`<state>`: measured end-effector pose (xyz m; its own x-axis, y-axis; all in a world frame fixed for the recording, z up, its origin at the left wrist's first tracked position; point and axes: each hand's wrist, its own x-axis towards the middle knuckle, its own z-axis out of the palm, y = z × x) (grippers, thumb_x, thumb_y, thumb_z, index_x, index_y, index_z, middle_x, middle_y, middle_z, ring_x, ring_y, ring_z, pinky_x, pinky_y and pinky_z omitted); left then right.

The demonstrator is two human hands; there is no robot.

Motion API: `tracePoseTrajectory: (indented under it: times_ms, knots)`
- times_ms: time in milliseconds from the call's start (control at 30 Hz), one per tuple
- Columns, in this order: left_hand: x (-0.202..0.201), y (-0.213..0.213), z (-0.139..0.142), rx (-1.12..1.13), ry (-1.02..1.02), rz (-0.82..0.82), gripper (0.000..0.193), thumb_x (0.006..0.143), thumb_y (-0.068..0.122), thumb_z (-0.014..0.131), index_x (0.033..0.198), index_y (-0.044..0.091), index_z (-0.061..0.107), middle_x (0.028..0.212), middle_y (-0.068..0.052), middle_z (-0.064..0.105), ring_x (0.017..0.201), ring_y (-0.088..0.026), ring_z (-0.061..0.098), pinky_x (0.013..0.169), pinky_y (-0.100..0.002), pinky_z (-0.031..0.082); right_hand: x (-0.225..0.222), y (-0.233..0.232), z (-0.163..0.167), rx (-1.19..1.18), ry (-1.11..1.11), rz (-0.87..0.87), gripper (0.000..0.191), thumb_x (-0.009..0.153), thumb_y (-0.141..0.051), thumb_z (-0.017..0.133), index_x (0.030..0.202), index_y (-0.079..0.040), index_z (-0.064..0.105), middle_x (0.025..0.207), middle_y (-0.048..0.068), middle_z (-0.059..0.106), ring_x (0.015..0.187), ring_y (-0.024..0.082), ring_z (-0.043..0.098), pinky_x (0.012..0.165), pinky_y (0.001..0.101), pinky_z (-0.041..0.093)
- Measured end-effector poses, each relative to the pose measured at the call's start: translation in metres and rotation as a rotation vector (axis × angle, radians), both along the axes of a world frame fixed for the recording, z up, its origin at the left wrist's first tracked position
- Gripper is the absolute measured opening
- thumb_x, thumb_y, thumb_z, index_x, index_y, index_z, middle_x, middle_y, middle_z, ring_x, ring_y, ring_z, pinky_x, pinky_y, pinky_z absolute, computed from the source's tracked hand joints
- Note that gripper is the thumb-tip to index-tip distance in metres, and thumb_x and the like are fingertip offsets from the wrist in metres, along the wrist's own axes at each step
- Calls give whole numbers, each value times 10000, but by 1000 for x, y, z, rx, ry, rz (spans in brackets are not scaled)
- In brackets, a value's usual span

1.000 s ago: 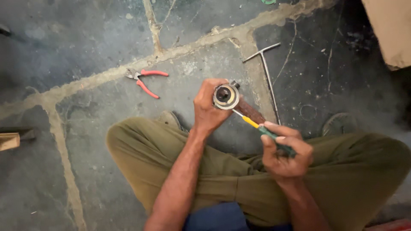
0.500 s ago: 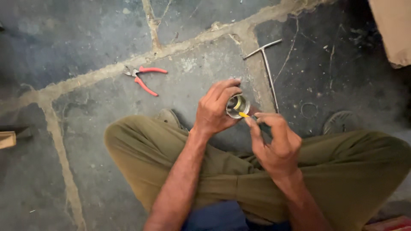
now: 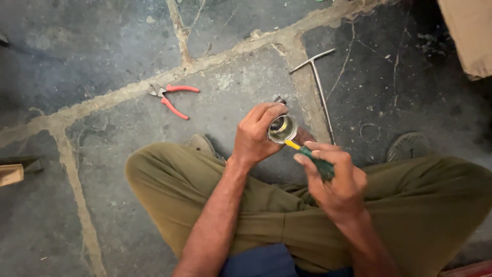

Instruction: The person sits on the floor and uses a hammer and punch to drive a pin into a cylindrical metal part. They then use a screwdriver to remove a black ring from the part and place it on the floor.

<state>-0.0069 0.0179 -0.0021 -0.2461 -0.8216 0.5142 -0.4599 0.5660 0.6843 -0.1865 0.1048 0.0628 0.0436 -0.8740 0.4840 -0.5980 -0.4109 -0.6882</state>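
I sit cross-legged on a stone floor. My left hand (image 3: 256, 134) grips a small round metal part (image 3: 282, 128) with a shiny rim, its open face turned up towards me. My right hand (image 3: 333, 180) holds a screwdriver (image 3: 311, 157) with a green handle and a yellow shaft. The tip of the screwdriver rests at the lower right edge of the round part. Both hands hover above my knees in olive trousers.
Red-handled pliers (image 3: 171, 96) lie on the floor to the upper left. A metal T-shaped wrench (image 3: 320, 87) lies beyond the hands at the right. A wooden block (image 3: 11, 174) is at the left edge, and cardboard (image 3: 469, 33) at the top right corner.
The right hand came up from my lap and brought the screwdriver tip to the round part. The left hand lowered the part slightly.
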Motion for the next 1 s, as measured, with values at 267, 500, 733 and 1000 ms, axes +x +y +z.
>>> tracePoseTrajectory:
  times_ms: [267,500,733,1000]
  knots:
    - [2,1,0,4,-26,30,541,705,117,874,1190,105,637,1171,-87,680,1052,-314,692,891,-401,577,16,-5,-1,-17,25,-55,304,891,-24,840,1049,3,582,1060,196,739,964,293,766,808,355,615]
    - [1,2,-4,40,-89,81,514,678,130,857,1152,102,659,1110,-89,691,1006,-320,696,844,-406,573,11,1,10,138,222,-63,239,869,-90,829,1075,-27,725,963,149,742,828,309,735,692,377,572]
    - [-8,-3,-8,257,59,329,341,759,228,909,986,75,705,944,-127,708,866,-337,706,752,-418,564,26,-15,-10,-180,320,-84,268,900,-68,846,1127,24,738,834,97,654,698,276,661,620,388,530]
    - [-3,-4,-2,-5,80,176,415,778,91,865,1137,88,658,1115,-96,688,1043,-325,687,904,-409,566,20,7,13,-53,239,-113,233,897,-64,824,1103,-28,720,909,100,695,771,288,695,683,387,548]
